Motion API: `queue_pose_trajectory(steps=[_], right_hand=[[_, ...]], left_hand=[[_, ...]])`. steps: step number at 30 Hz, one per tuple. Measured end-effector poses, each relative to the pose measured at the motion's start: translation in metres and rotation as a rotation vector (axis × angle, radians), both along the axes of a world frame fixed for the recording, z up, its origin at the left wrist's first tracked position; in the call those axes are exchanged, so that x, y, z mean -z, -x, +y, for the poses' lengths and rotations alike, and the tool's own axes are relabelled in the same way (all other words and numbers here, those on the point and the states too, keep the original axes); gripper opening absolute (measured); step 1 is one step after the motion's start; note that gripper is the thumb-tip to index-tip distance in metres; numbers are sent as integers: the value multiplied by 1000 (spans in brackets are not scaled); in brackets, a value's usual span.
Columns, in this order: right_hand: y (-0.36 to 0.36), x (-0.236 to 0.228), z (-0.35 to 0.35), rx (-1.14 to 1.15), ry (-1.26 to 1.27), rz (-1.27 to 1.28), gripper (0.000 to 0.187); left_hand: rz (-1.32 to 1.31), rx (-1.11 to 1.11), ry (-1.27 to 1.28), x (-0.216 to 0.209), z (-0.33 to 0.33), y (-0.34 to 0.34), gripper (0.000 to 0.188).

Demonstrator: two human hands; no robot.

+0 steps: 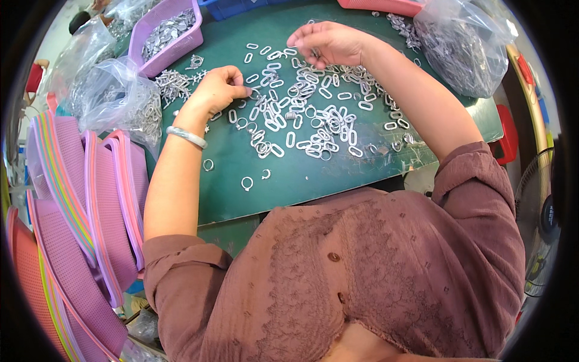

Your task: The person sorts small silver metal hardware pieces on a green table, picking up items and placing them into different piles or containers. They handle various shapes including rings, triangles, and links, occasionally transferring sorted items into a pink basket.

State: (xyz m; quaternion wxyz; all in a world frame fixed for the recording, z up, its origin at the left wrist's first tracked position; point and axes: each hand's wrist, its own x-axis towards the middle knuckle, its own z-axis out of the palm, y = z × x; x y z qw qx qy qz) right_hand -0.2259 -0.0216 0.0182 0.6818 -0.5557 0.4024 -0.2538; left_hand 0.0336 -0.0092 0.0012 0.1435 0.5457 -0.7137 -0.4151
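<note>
My left hand (222, 90), with a pale bangle on its wrist, is closed at the left side of a spread of small metal parts. Its thumb and fingers pinch what looks like a small metal ring (255, 94). Farther back and to the right, my right hand (330, 44) hovers above the far part of the spread, its fingers curled. Something small and metallic shows among those fingers, too little to name. Below and between the hands lie many flat oval metal links (290, 139), mixed with round clasp rings (310, 112).
A purple basket (196, 37) of metal pieces stands at the far left, beside clear plastic bags (123, 90) of parts. Another full bag (461, 51) sits at the far right. Stacked purple baskets (111, 205) line the green table's (277, 193) left side. A fan (546, 214) stands at right.
</note>
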Motion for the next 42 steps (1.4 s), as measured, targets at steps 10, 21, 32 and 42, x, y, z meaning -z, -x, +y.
queue_pose_trajectory(steps=[10,21,32,42], right_hand=[[-8,-8,40,-574,658,882,21],[16,-7,43,-348,393,507,19],[23,-17,46,-149,351,536,17],[2,-24,54,-213,327,130,22]], left_hand=[[423,-131,-347,-11,19,-13,18],[645,-221,-557,-18,46,-6,11],[893,-232,-634,-4,62,-4,17],[1148,-253,-756,-9,77,24,37]])
